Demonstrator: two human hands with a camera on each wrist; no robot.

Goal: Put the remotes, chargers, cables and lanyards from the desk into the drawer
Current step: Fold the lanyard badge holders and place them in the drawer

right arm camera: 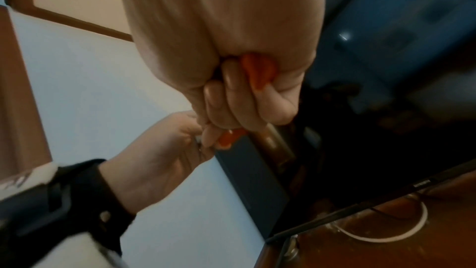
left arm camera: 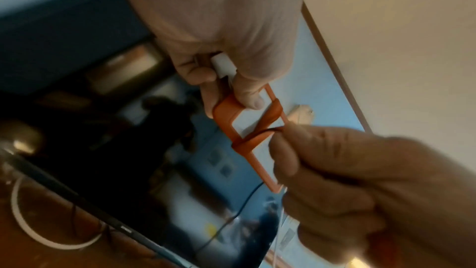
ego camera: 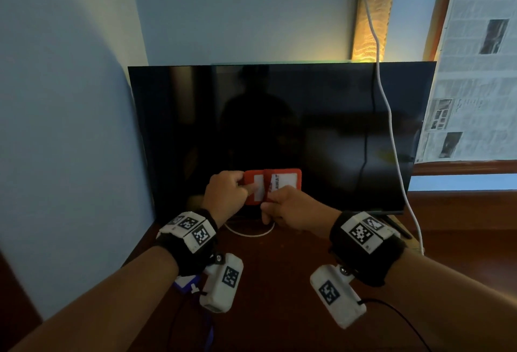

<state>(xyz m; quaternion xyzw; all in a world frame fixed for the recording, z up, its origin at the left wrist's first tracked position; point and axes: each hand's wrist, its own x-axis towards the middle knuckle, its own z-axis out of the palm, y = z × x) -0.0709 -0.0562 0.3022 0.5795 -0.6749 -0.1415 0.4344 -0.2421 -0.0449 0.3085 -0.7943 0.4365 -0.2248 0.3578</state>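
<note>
An orange badge holder (ego camera: 285, 181) with a white card inside is held up in front of the dark screen, with its orange lanyard strap (left arm camera: 270, 117) wound across its middle. My left hand (ego camera: 243, 183) pinches the holder's left end, thumb on the card face; a white clip (left arm camera: 222, 65) sits inside that fist. My right hand (ego camera: 270, 206) is curled round the loose end of the strap (right arm camera: 257, 72) just below the holder. In the left wrist view the badge holder (left arm camera: 247, 129) hangs between the two hands. No drawer is in view.
A dark monitor (ego camera: 279, 127) stands on the brown wooden desk (ego camera: 274, 295), close behind the hands. A white cable (ego camera: 391, 127) hangs down past its right side. A white cable loop (ego camera: 249, 232) lies by its base. A thin black wire (ego camera: 391, 309) and a blue-and-white item (ego camera: 186, 281) lie nearer me.
</note>
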